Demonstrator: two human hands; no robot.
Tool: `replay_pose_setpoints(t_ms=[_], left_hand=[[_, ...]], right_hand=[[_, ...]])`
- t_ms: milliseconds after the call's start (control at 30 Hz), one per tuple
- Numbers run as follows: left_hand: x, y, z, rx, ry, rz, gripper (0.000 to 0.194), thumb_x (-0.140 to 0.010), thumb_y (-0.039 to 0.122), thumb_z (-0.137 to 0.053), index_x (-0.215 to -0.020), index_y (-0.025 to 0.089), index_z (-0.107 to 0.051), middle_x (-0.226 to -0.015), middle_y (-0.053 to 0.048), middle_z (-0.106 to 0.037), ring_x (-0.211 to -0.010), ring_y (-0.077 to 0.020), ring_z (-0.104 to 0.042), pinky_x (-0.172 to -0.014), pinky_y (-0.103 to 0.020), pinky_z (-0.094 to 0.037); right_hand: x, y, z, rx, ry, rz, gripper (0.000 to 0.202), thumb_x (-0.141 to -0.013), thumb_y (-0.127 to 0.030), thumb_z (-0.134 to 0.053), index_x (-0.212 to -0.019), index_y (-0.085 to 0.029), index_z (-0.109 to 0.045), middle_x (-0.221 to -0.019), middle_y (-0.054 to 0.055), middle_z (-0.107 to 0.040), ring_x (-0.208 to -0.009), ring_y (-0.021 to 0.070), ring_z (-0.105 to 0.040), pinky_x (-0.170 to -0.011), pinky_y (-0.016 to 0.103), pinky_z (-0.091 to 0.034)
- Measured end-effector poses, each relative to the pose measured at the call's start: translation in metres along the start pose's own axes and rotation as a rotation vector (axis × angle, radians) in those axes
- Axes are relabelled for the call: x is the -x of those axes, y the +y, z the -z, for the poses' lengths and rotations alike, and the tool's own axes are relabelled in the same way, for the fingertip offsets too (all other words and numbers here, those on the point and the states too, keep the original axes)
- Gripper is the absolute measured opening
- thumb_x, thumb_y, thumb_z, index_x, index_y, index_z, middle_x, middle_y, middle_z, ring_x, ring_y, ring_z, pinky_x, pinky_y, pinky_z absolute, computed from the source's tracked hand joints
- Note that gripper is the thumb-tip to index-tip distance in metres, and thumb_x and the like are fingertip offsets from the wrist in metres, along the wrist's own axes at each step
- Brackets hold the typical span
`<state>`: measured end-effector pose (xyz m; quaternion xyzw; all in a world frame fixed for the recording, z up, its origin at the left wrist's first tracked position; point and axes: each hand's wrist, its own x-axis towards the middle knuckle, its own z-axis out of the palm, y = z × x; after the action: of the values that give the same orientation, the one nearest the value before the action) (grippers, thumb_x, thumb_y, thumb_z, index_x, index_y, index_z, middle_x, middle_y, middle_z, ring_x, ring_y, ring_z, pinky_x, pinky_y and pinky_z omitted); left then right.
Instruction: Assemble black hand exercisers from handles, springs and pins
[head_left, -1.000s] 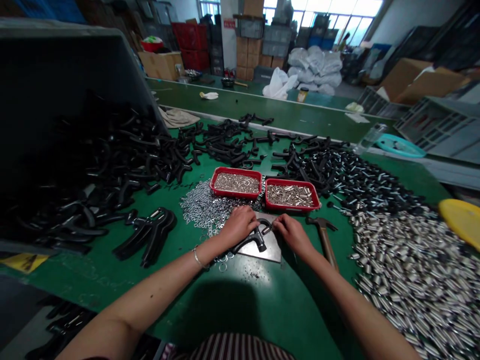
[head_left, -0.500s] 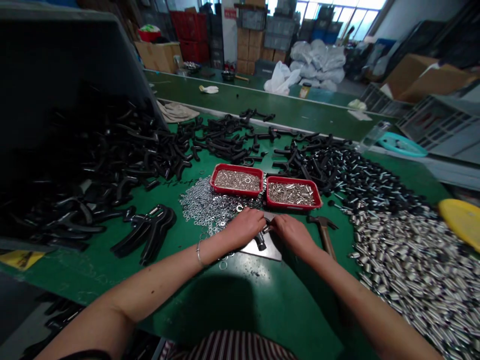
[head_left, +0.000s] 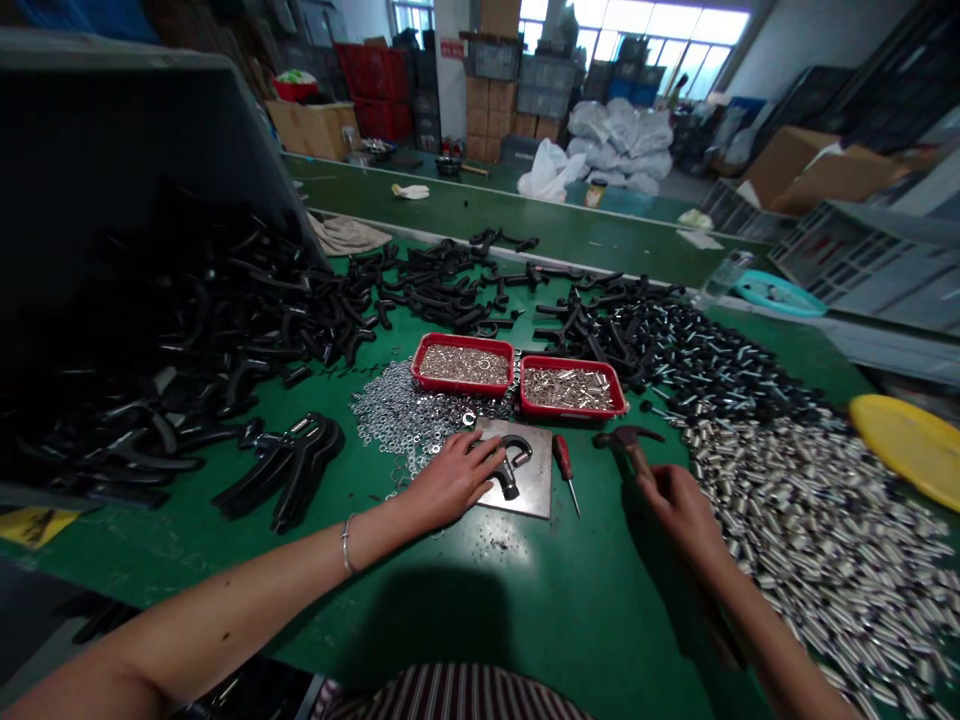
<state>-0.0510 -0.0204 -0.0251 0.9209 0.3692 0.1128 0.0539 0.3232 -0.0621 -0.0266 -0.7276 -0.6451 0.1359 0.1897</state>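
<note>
A square metal plate (head_left: 534, 490) lies on the green table, with a black curved part (head_left: 507, 480) and its small spring on top. My left hand (head_left: 450, 482) rests at the plate's left side, fingers spread, fingertips over the part's left end. To the right, my right hand (head_left: 684, 510) is closed around the handle of the hammer (head_left: 636, 452), whose head points away from me. Between plate and hammer lies a screwdriver (head_left: 562, 458) with a red handle.
Two red trays (head_left: 465, 386) (head_left: 574, 412) of small metal pieces stand behind the plate. Washers (head_left: 390, 412) spread at left, metal cylinders (head_left: 810, 500) pile at right. Black handles (head_left: 292, 300) heap at far left; a yellow lid (head_left: 907, 445) lies at far right.
My right hand has left the part and moved right to the hammer handle, gripping it. My left hand has shifted slightly left and spread its fingers. The screwdriver now shows.
</note>
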Motion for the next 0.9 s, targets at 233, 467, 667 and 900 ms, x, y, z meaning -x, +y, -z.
replay_pose_setpoints(t_ms=[233,467,667,900], left_hand=[[-0.004,0.012,-0.005,-0.032,-0.042,0.066,0.043,-0.099,0.021,-0.040,-0.141,0.016,-0.047,-0.148,-0.018,-0.047,-0.138,-0.0352,-0.040,-0.108,-0.054,-0.032],[-0.006,0.014,-0.004,-0.008,-0.054,0.082,0.044,-0.097,0.016,-0.039,-0.140,0.015,-0.046,-0.146,-0.018,-0.049,-0.137,-0.0332,-0.042,-0.108,-0.054,-0.034],[-0.023,0.001,0.022,0.535,0.001,0.309,0.064,-0.092,0.029,-0.052,-0.151,0.020,-0.029,-0.118,-0.012,-0.067,-0.101,-0.0247,-0.065,-0.090,-0.039,-0.051],[-0.018,-0.003,-0.002,0.320,0.079,0.388,0.040,-0.085,0.021,-0.059,-0.124,0.016,-0.059,-0.132,-0.014,-0.056,-0.125,-0.0289,-0.048,-0.109,-0.046,-0.037]], right_hand=[[0.031,-0.086,0.004,-0.356,-0.127,0.238,0.028,-0.096,-0.041,-0.047,-0.116,-0.023,-0.053,-0.104,0.009,-0.065,-0.085,0.0232,-0.065,-0.078,0.037,-0.053],[0.022,-0.094,-0.001,-0.420,-0.298,0.184,0.025,-0.093,-0.045,-0.051,-0.100,-0.022,-0.057,-0.077,0.001,-0.062,-0.063,0.0187,-0.058,-0.059,0.031,-0.048],[0.004,-0.026,0.016,-0.491,-0.151,-0.162,0.035,-0.088,-0.053,-0.052,-0.102,-0.022,-0.058,-0.076,0.004,-0.067,-0.056,0.0212,-0.062,-0.055,0.034,-0.049],[-0.023,-0.048,-0.017,0.057,-0.097,0.225,0.028,-0.096,-0.036,-0.046,-0.105,-0.017,-0.065,-0.106,0.015,-0.067,-0.102,0.0274,-0.063,-0.092,0.041,-0.046]])
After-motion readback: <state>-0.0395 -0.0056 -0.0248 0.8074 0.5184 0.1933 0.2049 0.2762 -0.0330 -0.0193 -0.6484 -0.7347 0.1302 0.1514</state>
